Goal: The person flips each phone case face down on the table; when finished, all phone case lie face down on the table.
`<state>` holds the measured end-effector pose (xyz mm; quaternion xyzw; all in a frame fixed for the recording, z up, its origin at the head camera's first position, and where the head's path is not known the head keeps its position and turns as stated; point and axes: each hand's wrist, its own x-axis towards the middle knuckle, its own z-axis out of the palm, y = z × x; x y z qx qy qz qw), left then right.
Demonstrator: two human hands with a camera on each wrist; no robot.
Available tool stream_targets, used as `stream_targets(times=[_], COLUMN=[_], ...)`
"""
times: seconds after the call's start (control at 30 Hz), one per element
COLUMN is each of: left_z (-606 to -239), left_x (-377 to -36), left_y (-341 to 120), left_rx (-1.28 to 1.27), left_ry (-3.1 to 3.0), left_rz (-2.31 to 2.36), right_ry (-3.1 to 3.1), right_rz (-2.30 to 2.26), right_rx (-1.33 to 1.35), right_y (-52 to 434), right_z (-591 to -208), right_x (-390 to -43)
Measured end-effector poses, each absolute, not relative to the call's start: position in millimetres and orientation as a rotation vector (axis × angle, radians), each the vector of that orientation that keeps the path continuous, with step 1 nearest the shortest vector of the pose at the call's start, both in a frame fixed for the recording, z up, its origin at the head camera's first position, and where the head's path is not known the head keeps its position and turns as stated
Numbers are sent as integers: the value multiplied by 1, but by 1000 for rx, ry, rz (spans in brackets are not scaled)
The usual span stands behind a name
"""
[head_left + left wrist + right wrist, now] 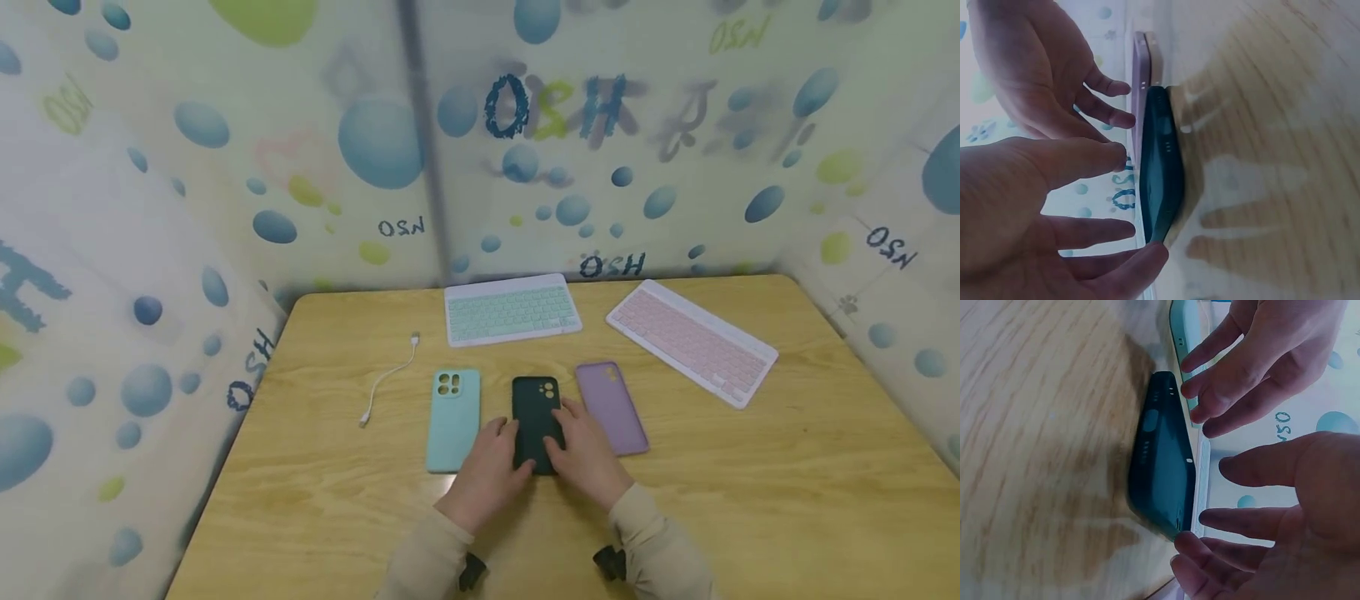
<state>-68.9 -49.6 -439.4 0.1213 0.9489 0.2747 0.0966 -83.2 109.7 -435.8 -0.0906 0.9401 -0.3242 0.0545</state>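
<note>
Both hands flank the dark case, fingertips touching.

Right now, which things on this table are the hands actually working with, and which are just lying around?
In hand: dark green phone case, left hand, right hand.

Lying about: mint phone case, purple phone case, mint keyboard, pink keyboard, white cable.

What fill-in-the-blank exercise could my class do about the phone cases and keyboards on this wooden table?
1. Both hands reach for the ____ silicone phone case in the middle.
2. The purple silicone phone case lies to its ____.
3. The mint-keyed keyboard sits left of the ____-keyed keyboard.
4. The white cable lies left of the ____ phone case.

Missing words: dark green; right; pink; light blue
</note>
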Motion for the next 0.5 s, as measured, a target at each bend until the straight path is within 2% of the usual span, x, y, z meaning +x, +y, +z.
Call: stream_targets(times=[0.5], left_z=[-445], left_x=[-72], left_y=[-43], left_rx=[338], left_ry=[2789], left_rz=[774], right_ry=[2755], right_rz=[-1013], right_rx=[-218], right_y=[108], right_z=[-443], right_x=[-85])
